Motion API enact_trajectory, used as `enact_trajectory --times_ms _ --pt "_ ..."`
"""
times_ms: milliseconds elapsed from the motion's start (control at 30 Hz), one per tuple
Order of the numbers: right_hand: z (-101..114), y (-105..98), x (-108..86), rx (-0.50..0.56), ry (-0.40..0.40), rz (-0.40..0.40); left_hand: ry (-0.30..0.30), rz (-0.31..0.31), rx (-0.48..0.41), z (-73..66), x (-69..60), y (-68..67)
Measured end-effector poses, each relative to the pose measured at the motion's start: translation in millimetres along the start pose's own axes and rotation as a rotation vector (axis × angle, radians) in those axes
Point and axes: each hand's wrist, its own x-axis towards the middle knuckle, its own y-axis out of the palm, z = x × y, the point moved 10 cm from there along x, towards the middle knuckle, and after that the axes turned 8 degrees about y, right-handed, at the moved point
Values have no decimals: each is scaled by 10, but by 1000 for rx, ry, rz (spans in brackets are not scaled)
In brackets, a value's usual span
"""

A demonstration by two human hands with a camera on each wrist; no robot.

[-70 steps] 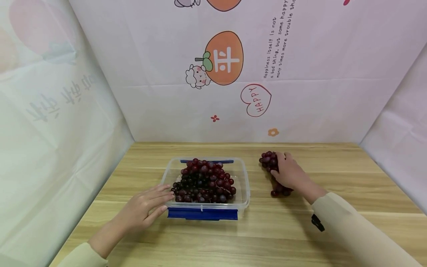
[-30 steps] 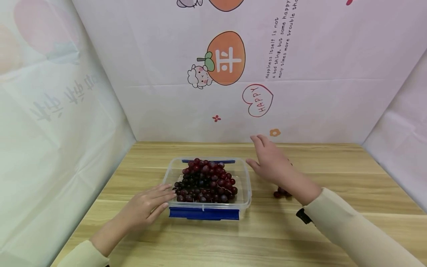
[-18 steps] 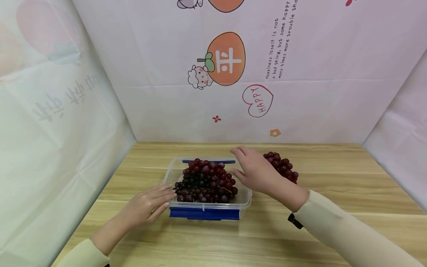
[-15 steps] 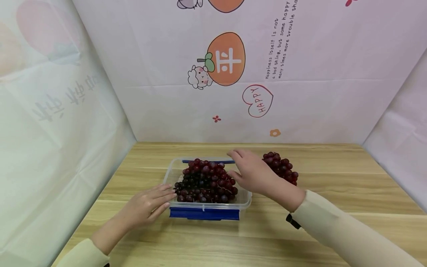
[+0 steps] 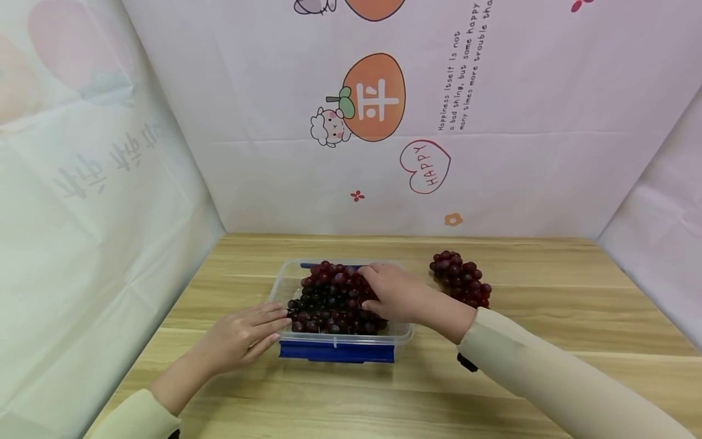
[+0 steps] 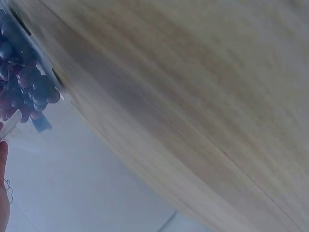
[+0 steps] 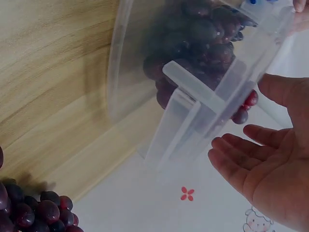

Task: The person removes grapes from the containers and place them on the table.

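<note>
A clear plastic box (image 5: 406, 335) with blue latches stands on the table, holding bunches of dark red and black grapes (image 5: 329, 299). My left hand (image 5: 236, 338) rests its extended fingers on the box's left rim. Over the right side of the box, my right hand (image 5: 397, 296) reaches in above the grapes with its fingers loosely bent. In the right wrist view the right hand (image 7: 270, 164) shows an uncovered palm and holds nothing; its fingertips are close to the grapes (image 7: 241, 115) at the rim, and whether they touch is unclear.
Another bunch of red grapes (image 5: 463, 280) lies on the wooden table (image 5: 548, 292) to the right of the box. A printed white cloth (image 5: 274, 171) hangs behind the table, with white cloth at both sides.
My right hand has left the bunch on the right and moved left over the box, lowering toward its grapes. My left hand stays at the box's left rim.
</note>
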Motion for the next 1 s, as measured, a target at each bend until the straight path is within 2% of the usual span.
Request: enact_trajectory --times_ms 200,400,567,867,1000 --pt "1 129 70 40 31 60 -16 -4 1 2 -20 2" --pt "46 148 136 42 33 56 -66 35 -31 38 -34 39" --pt "46 147 202 45 58 63 -73 36 -38 49 -45 50" --pt "50 117 321 -37 61 48 -80 26 -52 51 -41 41" --pt "56 129 363 -56 73 71 -79 26 -50 46 -32 32"
